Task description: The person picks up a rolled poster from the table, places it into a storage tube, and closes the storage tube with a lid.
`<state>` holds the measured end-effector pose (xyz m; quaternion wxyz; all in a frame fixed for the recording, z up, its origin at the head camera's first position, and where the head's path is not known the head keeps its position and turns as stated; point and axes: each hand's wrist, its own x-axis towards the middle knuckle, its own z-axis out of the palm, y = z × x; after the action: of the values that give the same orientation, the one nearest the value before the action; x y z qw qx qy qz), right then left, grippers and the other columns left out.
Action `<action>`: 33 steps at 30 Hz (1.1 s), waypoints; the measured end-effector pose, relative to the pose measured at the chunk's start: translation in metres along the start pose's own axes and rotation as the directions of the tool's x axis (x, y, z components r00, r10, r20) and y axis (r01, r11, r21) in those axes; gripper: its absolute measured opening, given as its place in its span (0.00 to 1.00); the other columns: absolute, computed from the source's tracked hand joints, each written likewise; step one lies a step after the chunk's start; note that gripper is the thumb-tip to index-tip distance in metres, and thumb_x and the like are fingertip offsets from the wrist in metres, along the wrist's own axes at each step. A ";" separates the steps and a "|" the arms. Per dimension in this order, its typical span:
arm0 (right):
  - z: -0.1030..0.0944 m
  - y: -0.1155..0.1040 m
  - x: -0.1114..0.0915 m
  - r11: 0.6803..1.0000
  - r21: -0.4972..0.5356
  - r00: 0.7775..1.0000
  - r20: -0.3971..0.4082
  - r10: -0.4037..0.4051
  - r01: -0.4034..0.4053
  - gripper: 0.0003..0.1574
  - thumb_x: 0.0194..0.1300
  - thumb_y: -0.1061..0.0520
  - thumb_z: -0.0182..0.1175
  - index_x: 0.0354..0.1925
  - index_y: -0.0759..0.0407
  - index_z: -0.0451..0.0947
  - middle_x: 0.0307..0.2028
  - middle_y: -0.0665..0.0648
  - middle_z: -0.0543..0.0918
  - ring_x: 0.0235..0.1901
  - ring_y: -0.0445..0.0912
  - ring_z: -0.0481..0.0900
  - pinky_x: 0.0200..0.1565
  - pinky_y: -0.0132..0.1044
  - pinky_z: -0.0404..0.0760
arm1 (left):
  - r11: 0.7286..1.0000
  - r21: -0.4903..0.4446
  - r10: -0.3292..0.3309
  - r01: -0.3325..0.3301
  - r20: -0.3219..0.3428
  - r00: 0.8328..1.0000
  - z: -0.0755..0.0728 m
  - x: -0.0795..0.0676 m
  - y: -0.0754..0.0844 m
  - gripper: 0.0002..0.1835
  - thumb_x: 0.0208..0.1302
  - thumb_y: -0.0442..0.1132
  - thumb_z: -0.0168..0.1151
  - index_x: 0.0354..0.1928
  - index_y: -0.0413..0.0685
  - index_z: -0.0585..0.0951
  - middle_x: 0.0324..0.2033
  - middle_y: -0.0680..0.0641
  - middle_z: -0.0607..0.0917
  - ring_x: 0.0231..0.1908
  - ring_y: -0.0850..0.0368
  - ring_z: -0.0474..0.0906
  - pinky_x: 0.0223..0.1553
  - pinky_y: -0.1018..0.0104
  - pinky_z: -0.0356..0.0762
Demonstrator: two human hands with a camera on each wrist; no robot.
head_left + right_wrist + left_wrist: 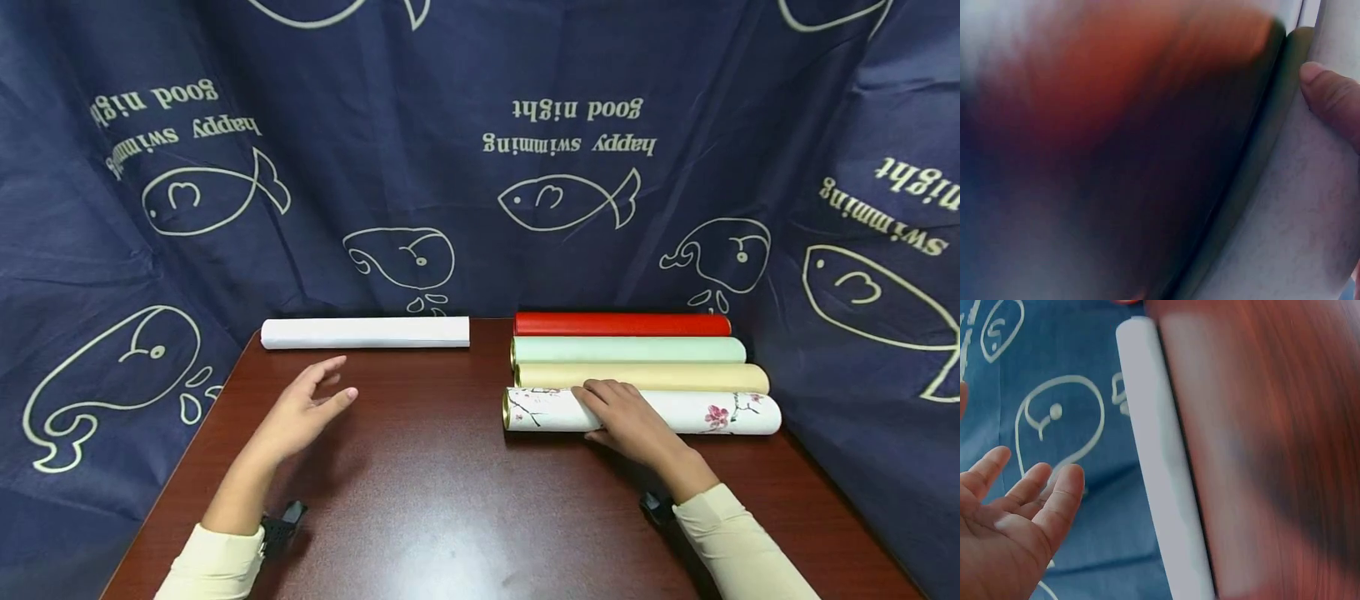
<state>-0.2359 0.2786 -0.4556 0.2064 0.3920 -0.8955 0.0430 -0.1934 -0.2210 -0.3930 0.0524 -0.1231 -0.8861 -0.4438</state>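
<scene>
Okay, right hand (626, 417) has the floral roll (686, 411): fingers bent over the top, thumb on the near side, spread about the roll's width. Can't tell how hard it squeezes. Roll lies on the right half of the table (427, 467), frontmost of the rolls, right end near the table's right edge. Just behind it, toward the back edge: beige roll (705, 377), green roll (630, 349), red roll (622, 323). Left hand (303, 410) is above the left part, fingers loose and parted, holding nothing; nearest is the white roll (367, 333), along the back edge toward the back left corner. Risks, my read: hold sits left of the roll's middle, so a lift could let the right end sag. Thumb slipping could let it roll toward the front edge. Pushing back could shunt the beige one; squeezing hard may crease the outer layer.
</scene>
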 end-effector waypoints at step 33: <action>0.008 0.042 0.019 0.985 0.049 0.981 0.104 0.162 -0.168 0.51 0.45 0.43 0.79 0.63 0.60 0.73 0.57 0.64 0.75 0.60 0.61 0.69 0.53 0.62 0.70 | 0.975 0.223 -0.008 -0.016 0.107 0.994 -0.022 0.046 -0.045 0.32 0.70 0.49 0.62 0.67 0.33 0.69 0.64 0.30 0.70 0.64 0.32 0.65 0.60 0.36 0.66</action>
<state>-0.2800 0.2929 -0.4516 0.1459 0.3239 -0.9325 0.0658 -0.2497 -0.2567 -0.4050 0.0192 -0.1419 -0.9316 -0.3340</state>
